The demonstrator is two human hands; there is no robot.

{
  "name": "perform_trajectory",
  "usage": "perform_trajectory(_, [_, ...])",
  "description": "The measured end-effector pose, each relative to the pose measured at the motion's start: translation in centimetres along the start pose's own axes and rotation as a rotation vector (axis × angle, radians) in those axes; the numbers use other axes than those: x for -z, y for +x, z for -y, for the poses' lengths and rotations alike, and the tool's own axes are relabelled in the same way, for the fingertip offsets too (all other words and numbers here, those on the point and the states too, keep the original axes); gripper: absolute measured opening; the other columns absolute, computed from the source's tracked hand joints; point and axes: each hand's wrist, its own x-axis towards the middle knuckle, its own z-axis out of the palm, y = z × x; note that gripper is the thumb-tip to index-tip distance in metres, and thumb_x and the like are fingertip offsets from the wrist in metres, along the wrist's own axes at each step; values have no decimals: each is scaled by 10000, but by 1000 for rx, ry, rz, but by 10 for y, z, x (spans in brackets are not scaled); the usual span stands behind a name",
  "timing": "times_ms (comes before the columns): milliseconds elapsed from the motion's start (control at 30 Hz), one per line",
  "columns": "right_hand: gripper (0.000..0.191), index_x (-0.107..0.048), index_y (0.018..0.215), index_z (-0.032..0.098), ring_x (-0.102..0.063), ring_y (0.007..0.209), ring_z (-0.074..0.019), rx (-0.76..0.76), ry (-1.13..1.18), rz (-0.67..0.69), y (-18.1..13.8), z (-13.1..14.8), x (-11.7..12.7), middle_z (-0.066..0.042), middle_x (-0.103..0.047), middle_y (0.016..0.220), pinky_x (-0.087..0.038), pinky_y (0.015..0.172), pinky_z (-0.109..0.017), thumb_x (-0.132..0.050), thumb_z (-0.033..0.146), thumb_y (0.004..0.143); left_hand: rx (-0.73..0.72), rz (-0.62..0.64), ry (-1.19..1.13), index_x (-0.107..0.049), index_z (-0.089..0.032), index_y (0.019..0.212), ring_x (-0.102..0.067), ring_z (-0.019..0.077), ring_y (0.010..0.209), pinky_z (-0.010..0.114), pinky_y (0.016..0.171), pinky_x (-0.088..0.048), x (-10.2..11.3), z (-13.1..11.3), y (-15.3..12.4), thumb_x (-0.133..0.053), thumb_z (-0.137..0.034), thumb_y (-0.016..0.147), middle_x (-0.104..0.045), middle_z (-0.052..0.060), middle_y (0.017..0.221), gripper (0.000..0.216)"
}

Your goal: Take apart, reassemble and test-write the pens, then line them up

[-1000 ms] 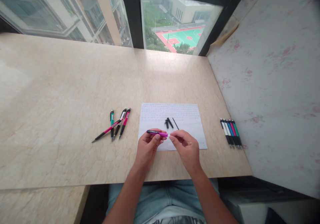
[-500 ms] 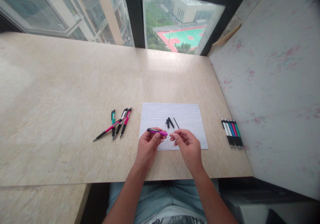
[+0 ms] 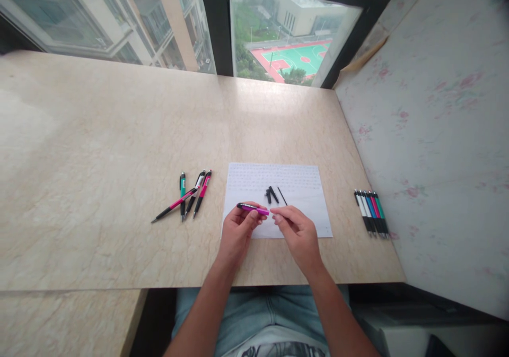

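My left hand (image 3: 237,229) is closed around a purple pen barrel (image 3: 258,210) with a black clip end, its purple end pointing right. My right hand (image 3: 296,229) is pinched just right of that end; whatever lies between its fingertips is too small to make out. Both hands are over the lower part of a lined sheet of paper (image 3: 242,176) with writing on it. Beyond the fingers, on the sheet, lie short black pen parts (image 3: 273,194) and a thin dark refill (image 3: 282,196).
To the left, several pens (image 3: 202,193) lie loosely, a pink one (image 3: 175,206) crossing others. A tidy row of several pens (image 3: 371,214) lies at the right beside the flowered wall (image 3: 421,150). A window (image 3: 294,38) stands behind the marble-patterned desk (image 3: 119,134).
The right hand's fingertips have drawn together into a tighter pinch near the barrel's end. The whole view has shifted slightly; the pens and parts lie as before.
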Motion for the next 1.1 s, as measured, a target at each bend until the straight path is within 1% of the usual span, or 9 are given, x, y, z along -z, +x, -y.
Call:
perform_trajectory(200, [143,-722,967,204,-685,790,-193,-73,18,-63,-1,-10,-3,-62,-733,897,-565,721,-324,-661,295,876,3,-3,12,-713,-158,922,-669,125,767,234,730,-515,-2,-2,-1,-792,-264,774,-741,55,878,199])
perform_trajectory(367, [103,-726,910,215,-683,803,-196,-29,-45,-46,0,-4,-1,-54,-735,878,-556,707,-322,-652,283,885,6,-3,15,-710,-157,925,-663,132,761,252,733,-518,-4,-3,-2,-792,-272,769,-739,62,882,210])
perform_trajectory(467, [104,-738,889,224,-673,784,-193,7,-86,-15,2,2,1,-46,-735,854,-545,692,-318,-652,281,890,-16,7,70,-711,-153,907,-659,143,748,268,734,-519,-5,-4,-3,-795,-290,762,-736,61,850,217])
perform_trajectory(533, [97,-741,877,226,-670,771,-191,14,-86,-22,3,5,2,-41,-735,840,-542,681,-313,-665,287,883,-24,14,83,-710,-151,901,-662,150,742,273,728,-518,-5,-4,-4,-793,-300,764,-731,58,820,219])
perform_trajectory(767, [83,-739,863,227,-658,760,-180,36,-49,-6,2,11,-1,-34,-732,832,-519,659,-301,-690,292,876,62,78,-94,-697,-140,896,-640,116,671,225,654,-503,-2,-4,-3,-803,-285,766,-698,33,735,222])
perform_trajectory(900, [110,-723,853,223,-648,753,-180,64,-61,38,2,11,-2,-36,-724,827,-513,651,-300,-700,329,869,109,98,-187,-684,-135,893,-622,91,647,178,602,-482,1,-4,-2,-810,-294,765,-677,20,701,239])
perform_trajectory(933, [118,-718,854,221,-647,749,-180,66,-88,35,3,10,0,-37,-721,825,-513,650,-302,-690,334,874,119,88,-202,-680,-137,896,-622,86,646,171,601,-482,2,-5,-2,-815,-297,761,-680,20,710,249])
perform_trajectory(1000, [134,-708,852,220,-635,719,-177,65,-199,-17,4,3,5,-38,-713,813,-502,637,-305,-652,334,893,132,55,-218,-671,-142,905,-626,80,650,163,607,-487,2,-6,-2,-825,-302,750,-689,20,740,271])
perform_trajectory(1100, [168,-684,826,213,-593,660,-172,66,-473,-126,7,-10,19,-32,-684,771,-466,625,-318,-592,320,917,137,22,-221,-665,-145,909,-634,79,655,159,606,-493,3,-6,-1,-837,-304,734,-693,18,758,292])
